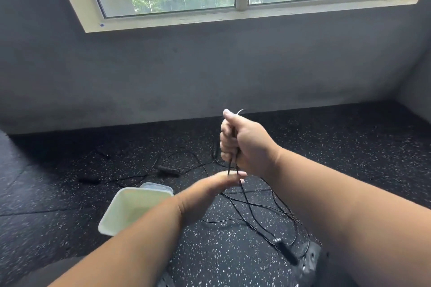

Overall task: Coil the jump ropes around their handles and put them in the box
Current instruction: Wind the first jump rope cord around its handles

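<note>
Gripping the upright handles (233, 147) at frame centre, your right hand (245, 144) is holding them fist-tight while the cord (251, 207) is trailing down-right across the floor (70, 182). Your left hand (210, 196), blurred just beneath, is nearer the cord; its grip I cannot tell. Lower left, the box (109, 221) is sitting with nothing visible inside.

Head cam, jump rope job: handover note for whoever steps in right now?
Right hand: raised, fist round one rope's thin handles, cord trailing to the floor.
Left hand: motion-blurred, fingers straight at the lower handle ends, no clear grip.
Box: open on the floor, left of the hands; nothing visible inside.
Other ropes lie loose near the wall; another handle sits bottom right.
Done: nothing boxed. Left: coil all ropes, box them.
</note>
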